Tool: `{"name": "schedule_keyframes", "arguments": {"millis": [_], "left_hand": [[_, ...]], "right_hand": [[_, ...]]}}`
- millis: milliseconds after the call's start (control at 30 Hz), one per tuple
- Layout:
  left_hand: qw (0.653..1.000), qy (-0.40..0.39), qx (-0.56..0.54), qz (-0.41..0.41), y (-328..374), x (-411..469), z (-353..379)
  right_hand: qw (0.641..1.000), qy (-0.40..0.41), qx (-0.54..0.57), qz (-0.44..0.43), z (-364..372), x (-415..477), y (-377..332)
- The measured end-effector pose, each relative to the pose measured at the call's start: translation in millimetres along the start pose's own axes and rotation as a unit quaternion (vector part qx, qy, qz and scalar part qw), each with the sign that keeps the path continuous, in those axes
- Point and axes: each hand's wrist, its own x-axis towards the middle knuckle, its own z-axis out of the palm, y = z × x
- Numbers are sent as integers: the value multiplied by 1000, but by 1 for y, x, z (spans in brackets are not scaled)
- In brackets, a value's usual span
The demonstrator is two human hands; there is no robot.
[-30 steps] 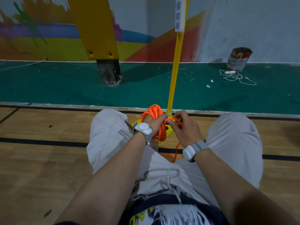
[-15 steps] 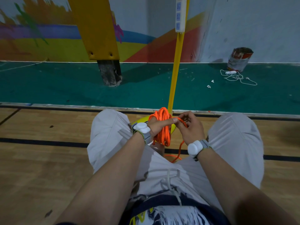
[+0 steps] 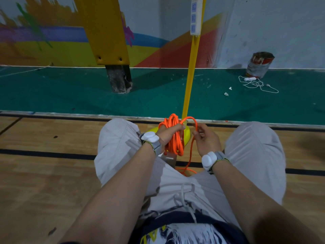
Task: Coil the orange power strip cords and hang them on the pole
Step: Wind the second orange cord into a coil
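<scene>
Wood boards (image 3: 44, 173) crossed by black lines run under the person's bent knees (image 3: 119, 138). They give way to a green court strip (image 3: 70, 94) that ends at a wall (image 3: 44, 44) painted in bands of orange, yellow, blue and red. A yellow padded post (image 3: 103, 32) stands on the green on a dark, chipped foot. Further right lie a dented paint can (image 3: 260, 65) and a white cable (image 3: 256, 84) in loose loops. The yellow pole (image 3: 190, 76) rises from a yellow base (image 3: 186, 136) just beyond the hands. A white power strip (image 3: 195, 16) hangs against the pole, its top cut off by the frame.

The orange cord (image 3: 174, 141) is a bundle of loops in the left hand (image 3: 167, 136), whose fingers curl round it. The fingers of the right hand (image 3: 207, 140) pinch one strand arching over from the bundle. The loose tail drops between the knees to the floor, where the legs hide its further run. Coil and hands cover most of the base.
</scene>
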Motion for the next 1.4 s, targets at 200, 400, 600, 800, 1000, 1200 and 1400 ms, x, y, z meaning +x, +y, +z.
{"name": "schedule_keyframes", "arguments": {"millis": [200, 400, 600, 800, 1000, 1200, 1400], "left_hand": [[993, -100, 50, -34, -4, -5, 5], [981, -159, -8, -107, -3, -11, 7], [979, -171, -28, -108, -1, -10, 7], [978, -170, -52, -104, 3, -11, 8], [975, -171, -90, -106, 8, -14, 8], [971, -177, -128, -98, 11, -13, 4], [967, -169, -167, -91, 16, -14, 0]], "right_hand": [[994, 23, -12, -108, -4, -2, -5], [993, 1, -25, -111, -4, 0, -2], [999, -24, -21, -43, 0, 2, -2], [991, -119, -42, 54, 9, 2, 7], [980, -166, -77, 84, 18, 9, 17], [977, -186, -76, 69, 23, 11, 25], [980, -179, -52, 66, 25, 12, 29]]}}
